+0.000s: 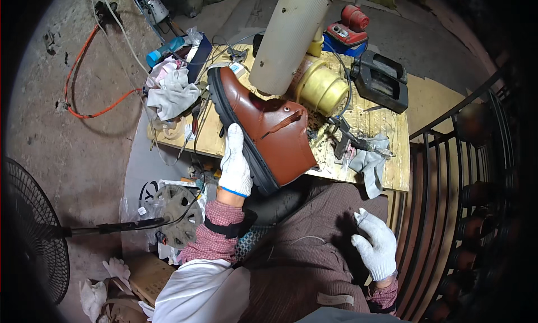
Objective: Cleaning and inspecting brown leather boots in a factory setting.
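Note:
My left hand [236, 169], in a white knitted glove with a blue cuff edge, grips a brown leather boot [276, 138] by the side of its thick black sole. The boot is tilted, its toe pointing away to the upper left and its shaft toward me; a brown lace shows near the eyelets. Its toe lies close beside a large beige cylinder [290, 37] that slants down over the workbench. My right hand [377, 245], also white-gloved, hovers by my right thigh, fingers loosely curved and apart, with nothing in it.
The wooden workbench [395, 169] carries a yellow cylindrical part [322, 87], a black jug-like container [381, 82], a grey rag [372, 163] and crumpled cloths [174, 93]. A black metal rack [443, 177] stands on the right. To the left are a fan [33, 228] and an orange hose [70, 79].

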`<state>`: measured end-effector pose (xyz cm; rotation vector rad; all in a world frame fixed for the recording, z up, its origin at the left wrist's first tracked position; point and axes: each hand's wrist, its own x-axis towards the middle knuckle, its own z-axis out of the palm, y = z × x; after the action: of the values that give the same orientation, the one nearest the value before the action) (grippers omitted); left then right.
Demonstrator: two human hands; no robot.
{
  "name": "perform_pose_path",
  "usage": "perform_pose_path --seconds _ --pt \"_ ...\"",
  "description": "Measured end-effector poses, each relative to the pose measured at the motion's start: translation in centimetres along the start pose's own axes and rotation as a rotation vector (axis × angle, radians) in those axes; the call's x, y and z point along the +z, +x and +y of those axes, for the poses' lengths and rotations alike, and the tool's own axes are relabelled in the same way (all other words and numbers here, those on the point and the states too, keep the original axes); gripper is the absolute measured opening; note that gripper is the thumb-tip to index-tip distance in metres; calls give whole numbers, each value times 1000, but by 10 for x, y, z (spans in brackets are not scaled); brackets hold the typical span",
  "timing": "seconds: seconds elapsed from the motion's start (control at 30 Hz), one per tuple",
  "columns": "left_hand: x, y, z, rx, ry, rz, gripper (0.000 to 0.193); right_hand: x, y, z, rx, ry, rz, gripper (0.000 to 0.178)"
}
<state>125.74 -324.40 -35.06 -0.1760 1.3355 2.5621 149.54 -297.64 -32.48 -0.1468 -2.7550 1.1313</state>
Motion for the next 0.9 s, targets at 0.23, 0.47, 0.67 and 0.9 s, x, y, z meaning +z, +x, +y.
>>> perform_pose_path --seconds 0.23,0.47,0.67,0.9 --pt "2 28 16 366 229 250 81 1 -18 28 170 51 37 43" --pt "42 53 41 514 208 290 86 0 8 26 39 -39 7 43" --pt "34 54 50 492 143 332 78 12 41 16 -154 -39 -8 45" --pt "-9 -51 4 172 88 176 81 1 35 -12 -220 72 22 80"
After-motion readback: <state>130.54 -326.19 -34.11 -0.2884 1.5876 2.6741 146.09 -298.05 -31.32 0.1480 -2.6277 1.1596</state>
